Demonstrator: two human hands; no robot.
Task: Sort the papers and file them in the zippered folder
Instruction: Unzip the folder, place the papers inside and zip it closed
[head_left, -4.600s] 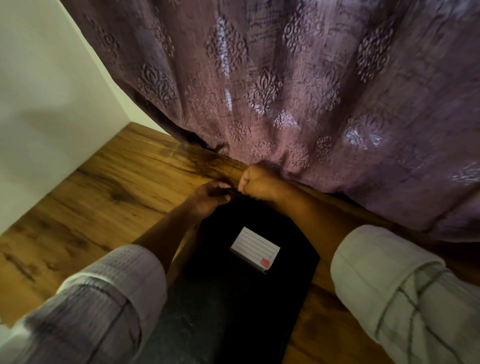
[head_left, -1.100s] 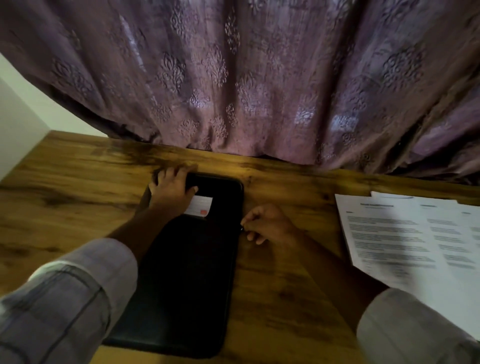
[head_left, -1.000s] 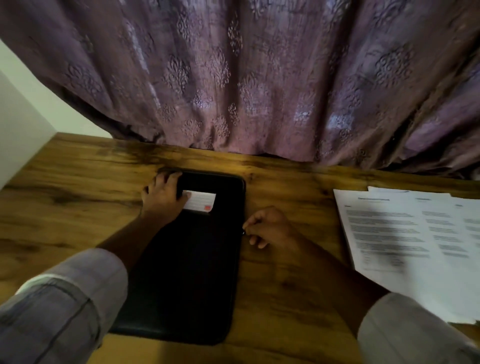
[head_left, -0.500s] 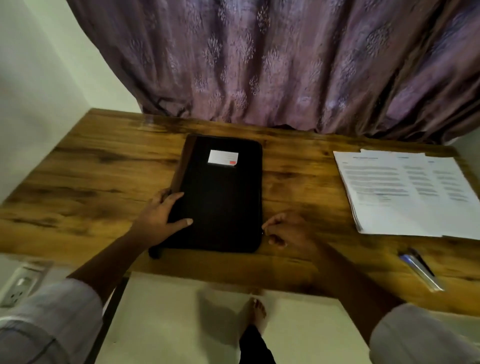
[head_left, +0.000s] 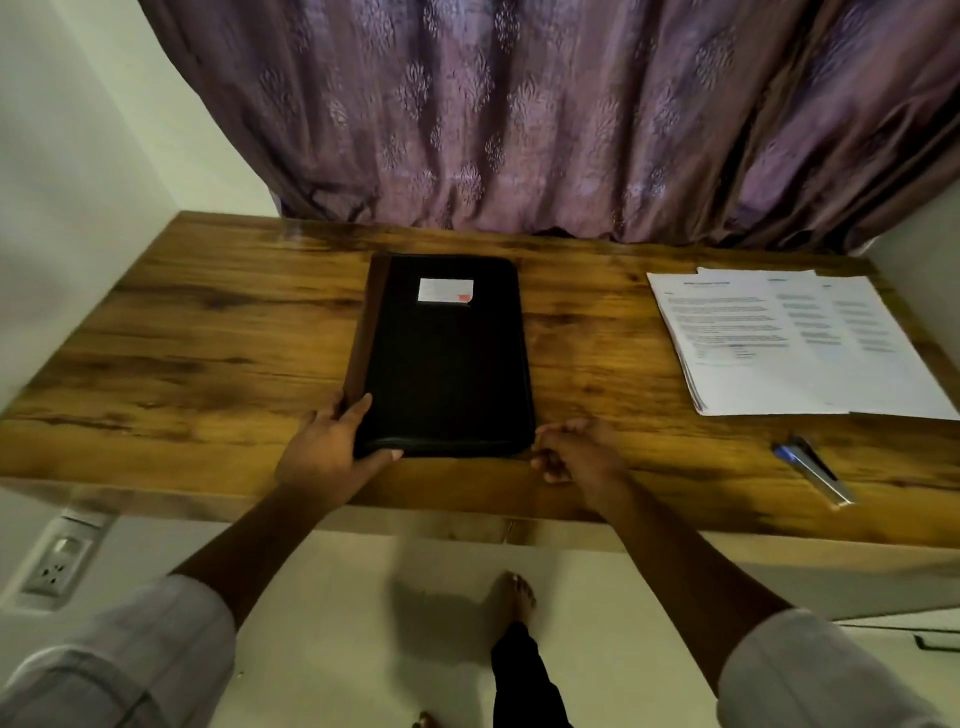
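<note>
Head view: folder (head_left: 447, 358) is laid lengthwise away, near-left corner gripped by left hand (head_left: 327, 457); right hand (head_left: 576, 457) is curled at near-right corner, nearer the papers (head_left: 779, 343), its hold not discernible.

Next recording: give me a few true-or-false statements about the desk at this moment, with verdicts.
1. The folder lies flat on the table with its cover down. True.
2. The papers are already inside the folder. False: they lie stacked on the table, to the folder's right.
3. The left hand holds the folder's near left corner. True.
4. The pen lies on top of the papers. False: it lies on the wood nearer the front edge, apart from them.
5. The right hand rests on the papers. False: it is at the folder's near right corner.
</note>
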